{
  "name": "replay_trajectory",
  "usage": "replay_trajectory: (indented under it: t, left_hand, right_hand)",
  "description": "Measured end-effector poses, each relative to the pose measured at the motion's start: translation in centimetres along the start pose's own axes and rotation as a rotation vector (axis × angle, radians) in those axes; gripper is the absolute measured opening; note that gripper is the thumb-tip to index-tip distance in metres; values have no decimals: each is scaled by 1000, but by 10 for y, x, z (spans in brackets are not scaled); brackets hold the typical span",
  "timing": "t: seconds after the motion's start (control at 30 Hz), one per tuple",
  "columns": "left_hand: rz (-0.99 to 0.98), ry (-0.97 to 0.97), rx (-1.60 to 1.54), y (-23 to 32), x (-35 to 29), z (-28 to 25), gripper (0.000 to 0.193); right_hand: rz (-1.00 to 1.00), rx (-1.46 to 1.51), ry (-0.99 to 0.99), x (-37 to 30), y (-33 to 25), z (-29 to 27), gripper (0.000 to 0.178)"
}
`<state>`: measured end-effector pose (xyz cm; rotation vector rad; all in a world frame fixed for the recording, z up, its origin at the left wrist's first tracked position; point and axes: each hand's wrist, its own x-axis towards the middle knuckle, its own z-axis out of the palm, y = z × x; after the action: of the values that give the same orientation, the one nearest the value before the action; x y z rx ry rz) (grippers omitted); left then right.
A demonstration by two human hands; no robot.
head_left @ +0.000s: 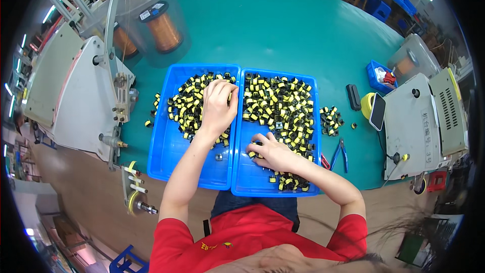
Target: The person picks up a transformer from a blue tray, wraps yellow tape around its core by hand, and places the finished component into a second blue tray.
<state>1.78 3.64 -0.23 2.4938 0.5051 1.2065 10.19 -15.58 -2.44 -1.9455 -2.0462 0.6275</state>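
Note:
Two blue trays stand side by side in front of me, the left tray (164, 136) and the right tray (240, 174). Both hold heaps of small black coil bobbins wrapped in yellow tape, the left pile (187, 103) and the right pile (278, 98). My left hand (220, 103) is over the left pile near the shared walls, its fingers bent together; whatever they hold is hidden. Low in the right tray, my right hand (274, 152) has curled fingers around a yellow-taped coil bobbin (251, 154). A lone bobbin (219, 157) lies on the left tray's floor.
Loose bobbins (331, 120) lie right of the trays, near blue-handled pliers (342, 154) and a black case (353, 97). Winding machines flank the table, one left (83, 91) and one right (414, 121). Copper wire spools (164, 30) stand at the back left.

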Motion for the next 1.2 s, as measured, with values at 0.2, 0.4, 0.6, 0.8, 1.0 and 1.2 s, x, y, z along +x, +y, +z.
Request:
replay_trajectory:
  t: [0.2, 0.4, 0.6, 0.8, 1.0, 1.2]
  left_hand:
    - [-3, -23, -118, 7, 3, 0, 12]
    - [-538, -703, -801, 19, -3, -7, 33]
    - [-493, -789, -957, 26, -6, -5, 26]
    - [-210, -775, -680, 26, 2, -14, 14]
    - [-468, -688, -1105, 27, 1, -15, 30]
    - [-730, -599, -1426, 34, -5, -10, 28]
  right_hand:
    - [113, 634, 77, 8, 23, 0, 37]
    - [649, 1959, -8, 15, 15, -36, 27]
    - [540, 1869, 106, 12, 0, -50, 33]
    - [584, 1848, 137, 10, 1, -44, 36]
    - [573, 1963, 196, 2, 3, -50, 45]
    - [555, 1967, 411, -2, 5, -55, 48]
